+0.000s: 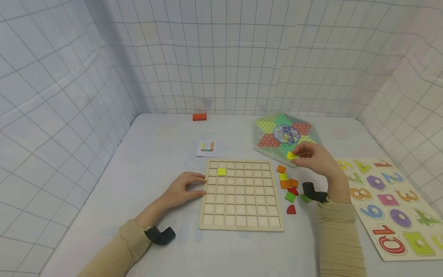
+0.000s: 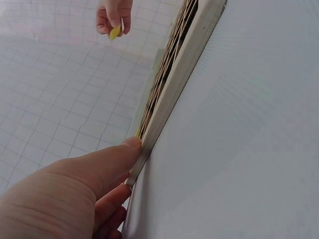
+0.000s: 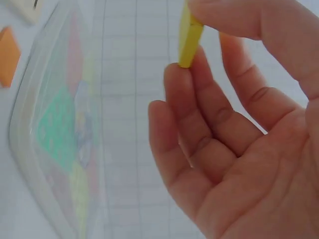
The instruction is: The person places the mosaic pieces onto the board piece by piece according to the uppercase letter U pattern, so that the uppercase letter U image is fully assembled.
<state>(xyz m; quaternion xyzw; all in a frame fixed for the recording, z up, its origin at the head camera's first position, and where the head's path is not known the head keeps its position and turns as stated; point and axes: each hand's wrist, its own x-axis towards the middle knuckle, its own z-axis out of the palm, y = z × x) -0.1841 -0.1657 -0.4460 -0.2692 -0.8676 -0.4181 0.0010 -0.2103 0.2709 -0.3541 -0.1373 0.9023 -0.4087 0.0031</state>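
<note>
Two hands noted, the grid board (image 1: 240, 220) taken as reference. Left of it: the left hand (image 1: 185, 188), thumb and fingers spread apart, tips touching the grid board's left edge, nothing gripped. Well beyond its far edge, toward the left: a red block (image 1: 199, 117); nearer that edge, a patterned card (image 1: 208, 148). On the grid board: one yellow square (image 1: 221, 172), second column from the left, second row from the far edge. Beyond the far right corner: a hexagonal game box (image 1: 286, 134). Just off the right edge: loose pieces, among them an orange tile (image 1: 293, 183), a green tile (image 1: 290, 197) and a red quarter-piece (image 1: 291, 209).

Key relation: the held yellow tile (image 1: 290, 156) is off the grid board's far right corner, raised above its level, pinched between thumb and fingertips of the right hand (image 1: 316, 158). From those fingers the grid board lies left, lower and nearer the person. Tile looks square, so no clear long axis; right wrist view has it nearly edge-on. Judgement: reaching a cell would call for a leftward, downward path, tile turned flat. Farther right of the grid board: a number puzzle (image 1: 408, 258)
</note>
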